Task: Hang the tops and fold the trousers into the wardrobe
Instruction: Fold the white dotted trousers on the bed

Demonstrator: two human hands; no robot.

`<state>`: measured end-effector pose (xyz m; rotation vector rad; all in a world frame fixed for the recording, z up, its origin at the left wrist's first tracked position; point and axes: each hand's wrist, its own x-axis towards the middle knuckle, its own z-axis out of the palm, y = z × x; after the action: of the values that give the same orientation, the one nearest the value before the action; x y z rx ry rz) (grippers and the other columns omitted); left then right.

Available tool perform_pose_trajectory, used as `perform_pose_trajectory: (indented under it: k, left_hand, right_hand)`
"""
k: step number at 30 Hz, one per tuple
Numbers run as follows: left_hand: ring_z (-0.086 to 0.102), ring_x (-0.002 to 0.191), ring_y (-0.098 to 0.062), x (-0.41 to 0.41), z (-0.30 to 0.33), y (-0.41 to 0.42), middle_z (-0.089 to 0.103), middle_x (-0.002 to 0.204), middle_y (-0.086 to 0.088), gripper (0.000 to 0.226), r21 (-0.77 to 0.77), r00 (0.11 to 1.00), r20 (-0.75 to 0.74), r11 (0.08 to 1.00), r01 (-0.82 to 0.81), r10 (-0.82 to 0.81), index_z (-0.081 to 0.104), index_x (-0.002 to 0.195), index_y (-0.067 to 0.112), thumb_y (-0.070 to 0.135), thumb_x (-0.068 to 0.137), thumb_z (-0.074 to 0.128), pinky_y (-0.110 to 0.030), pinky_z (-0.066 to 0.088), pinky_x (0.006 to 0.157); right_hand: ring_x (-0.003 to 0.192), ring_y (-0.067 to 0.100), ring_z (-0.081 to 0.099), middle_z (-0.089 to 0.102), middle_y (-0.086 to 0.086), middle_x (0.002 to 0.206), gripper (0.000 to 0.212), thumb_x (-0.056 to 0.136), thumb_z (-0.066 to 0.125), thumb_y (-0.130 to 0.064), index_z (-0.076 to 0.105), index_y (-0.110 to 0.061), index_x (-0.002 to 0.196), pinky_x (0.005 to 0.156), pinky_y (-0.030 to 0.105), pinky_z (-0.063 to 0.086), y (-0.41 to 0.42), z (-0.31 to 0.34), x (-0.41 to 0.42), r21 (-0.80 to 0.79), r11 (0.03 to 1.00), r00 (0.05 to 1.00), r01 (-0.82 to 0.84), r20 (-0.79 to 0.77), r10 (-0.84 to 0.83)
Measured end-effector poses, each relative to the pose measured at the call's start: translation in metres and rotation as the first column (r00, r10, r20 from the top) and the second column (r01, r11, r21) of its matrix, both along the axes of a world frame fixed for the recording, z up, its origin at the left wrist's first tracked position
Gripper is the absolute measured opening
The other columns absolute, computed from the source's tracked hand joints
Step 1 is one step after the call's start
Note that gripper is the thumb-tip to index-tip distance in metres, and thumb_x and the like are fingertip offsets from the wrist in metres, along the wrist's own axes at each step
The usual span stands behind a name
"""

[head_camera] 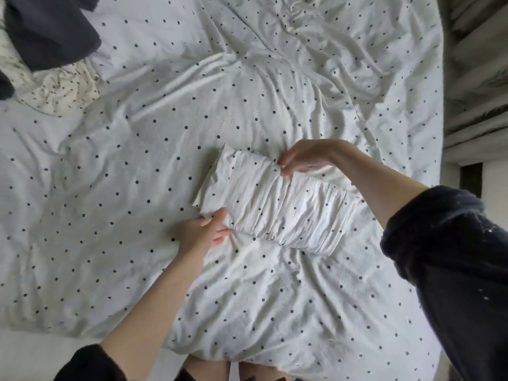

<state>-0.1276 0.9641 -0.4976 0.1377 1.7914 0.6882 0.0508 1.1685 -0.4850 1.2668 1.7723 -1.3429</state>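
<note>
A pair of white crinkled trousers [272, 204] lies folded into a long rectangle on the polka-dot duvet [165, 119], slanting from upper left to lower right. My left hand [204, 232] pinches its near left corner. My right hand [305, 158] pinches the fabric at the far edge, near the middle. Both arms wear dark sleeves pushed up.
A dark grey garment [49, 31] and a cream patterned garment [57, 92] lie heaped at the bed's far left corner. The bed's right edge meets pale wooden slats [475, 78]. My bare legs [233, 369] stand against the near edge of the bed.
</note>
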Motion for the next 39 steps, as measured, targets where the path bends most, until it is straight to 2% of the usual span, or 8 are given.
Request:
perform_pose_trajectory:
  k: [4, 11, 16, 21, 25, 30, 34, 39]
  left_hand:
    - [0.063, 0.073, -0.016, -0.002, 0.004, 0.026, 0.063, 0.085, -0.007, 0.019, 0.068, 0.987, -0.069, 0.988, -0.140, 0.145, 0.061, 0.079, 0.008, 0.021, 0.080, 0.075, -0.017, 0.054, 0.059]
    - [0.058, 0.085, -0.023, -0.026, 0.030, 0.102, 0.064, 0.090, -0.016, 0.010, 0.252, 0.982, -0.171, 0.959, 0.127, -0.085, 0.065, 0.078, 0.009, 0.014, 0.079, 0.074, -0.040, 0.047, 0.086]
    - [0.058, 0.067, -0.014, -0.027, 0.025, 0.097, 0.063, 0.079, -0.004, 0.015, 0.145, 0.968, -0.174, 0.968, 0.205, -0.179, 0.060, 0.076, 0.013, 0.021, 0.082, 0.071, -0.023, 0.053, 0.063]
    - [0.067, 0.086, -0.017, -0.032, 0.012, 0.057, 0.070, 0.094, -0.005, 0.019, 0.048, 0.980, 0.070, 0.982, 0.182, -0.185, 0.064, 0.093, 0.013, 0.027, 0.082, 0.071, -0.029, 0.054, 0.074]
    - [0.071, 0.087, -0.019, -0.037, 0.011, 0.054, 0.073, 0.098, -0.007, 0.027, 0.104, 0.973, 0.135, 0.979, 0.175, -0.188, 0.067, 0.100, 0.012, 0.024, 0.076, 0.073, -0.029, 0.057, 0.068]
    - [0.071, 0.089, -0.017, -0.038, 0.011, 0.051, 0.073, 0.099, -0.004, 0.027, 0.132, 0.951, 0.234, 0.976, 0.175, -0.202, 0.066, 0.105, 0.009, 0.012, 0.078, 0.069, -0.029, 0.058, 0.064]
    - [0.072, 0.080, -0.015, -0.035, 0.012, 0.055, 0.075, 0.090, -0.003, 0.016, 0.109, 0.963, 0.230, 0.987, 0.119, -0.141, 0.066, 0.099, 0.011, 0.008, 0.084, 0.065, -0.033, 0.059, 0.058]
    - [0.072, 0.076, -0.014, -0.031, 0.027, 0.051, 0.075, 0.085, -0.002, 0.013, 0.147, 0.955, 0.271, 0.985, 0.087, -0.124, 0.065, 0.096, 0.010, 0.006, 0.084, 0.063, -0.033, 0.057, 0.054]
  right_hand:
    - [0.098, 0.021, 0.058, 0.062, 0.007, 0.106, 0.029, 0.086, 0.065, -0.026, 0.067, -0.010, 0.111, 0.089, 0.031, 0.045, -0.003, 0.000, 0.005, 0.035, 0.997, 0.997, 0.072, -0.023, -0.071]
    - [0.076, 0.013, 0.065, 0.067, 0.005, 0.086, 0.021, 0.085, 0.067, -0.011, 0.066, -0.002, 0.104, 0.069, 0.019, 0.046, -0.047, 0.010, 0.031, -0.117, 0.926, 0.918, 0.358, -0.139, -0.372]
    - [0.089, 0.041, 0.062, 0.067, 0.029, 0.097, 0.024, 0.083, 0.063, 0.006, 0.062, 0.013, 0.105, 0.078, 0.039, 0.052, -0.065, -0.012, 0.036, -0.267, 0.650, 0.614, 0.712, -0.212, -0.760]
    - [0.080, 0.021, 0.044, 0.069, 0.025, 0.096, 0.035, 0.087, 0.058, 0.002, 0.073, -0.019, 0.063, 0.074, 0.033, 0.042, -0.063, -0.025, 0.041, -0.463, 0.654, 0.622, 0.598, -0.246, -0.743]
    - [0.070, 0.019, 0.053, 0.058, 0.011, 0.074, 0.009, 0.088, 0.057, -0.001, 0.060, -0.003, 0.097, 0.073, 0.030, 0.041, -0.057, -0.028, 0.041, -0.512, 0.659, 0.648, 0.551, -0.235, -0.724]
    - [0.063, 0.018, 0.029, 0.035, 0.008, 0.070, 0.021, 0.091, 0.054, -0.002, 0.044, -0.013, 0.076, 0.067, 0.028, 0.045, -0.057, -0.032, 0.036, -0.515, 0.677, 0.669, 0.526, -0.241, -0.703]
    - [0.049, 0.008, 0.023, 0.030, -0.007, 0.054, 0.017, 0.092, 0.052, -0.003, 0.050, -0.016, 0.082, 0.056, 0.028, 0.018, -0.060, -0.028, 0.038, -0.509, 0.680, 0.653, 0.528, -0.268, -0.708]
    - [0.040, -0.004, 0.046, 0.047, -0.017, 0.043, 0.029, 0.094, 0.053, -0.008, 0.044, -0.017, 0.068, 0.071, 0.023, 0.040, -0.071, -0.003, 0.043, -0.486, 0.649, 0.608, 0.585, -0.265, -0.748]
